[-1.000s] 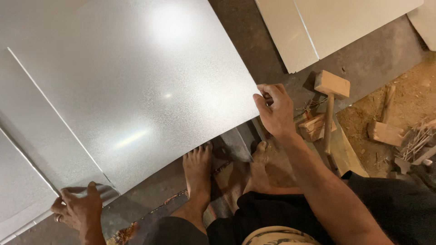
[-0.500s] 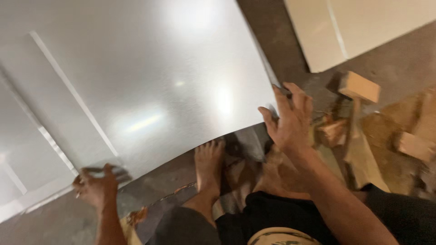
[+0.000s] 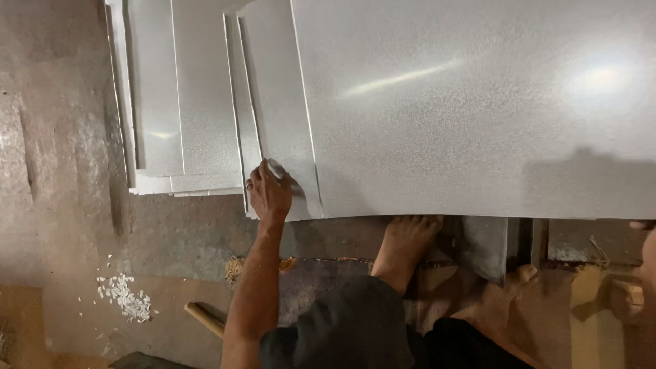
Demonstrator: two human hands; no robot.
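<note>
A large, dull grey metal sheet (image 3: 478, 102) fills the upper right of the head view and lies over other sheets. My left hand (image 3: 268, 193) pinches the near left corner of the sheets, thumb on top, where a narrower strip (image 3: 273, 123) shows beside the big sheet's left edge. Only a sliver of my right hand (image 3: 648, 246) shows at the right border, just below the sheet's near edge; its grip is hidden. My bare foot (image 3: 404, 246) rests on the floor right under the sheet's near edge.
A stack of similar grey sheets (image 3: 171, 102) lies to the left on the rough concrete floor (image 3: 61, 171). White chips (image 3: 126, 297), sawdust (image 3: 236, 268) and a wooden handle (image 3: 205, 318) lie near my left arm. A dark metal piece (image 3: 485, 249) sits beside my foot.
The view has swung left, or the sheet has slid right: the mallet and wood scraps are gone from sight, my right hand is nearly out of frame, and my left hand sits higher on the corner.
</note>
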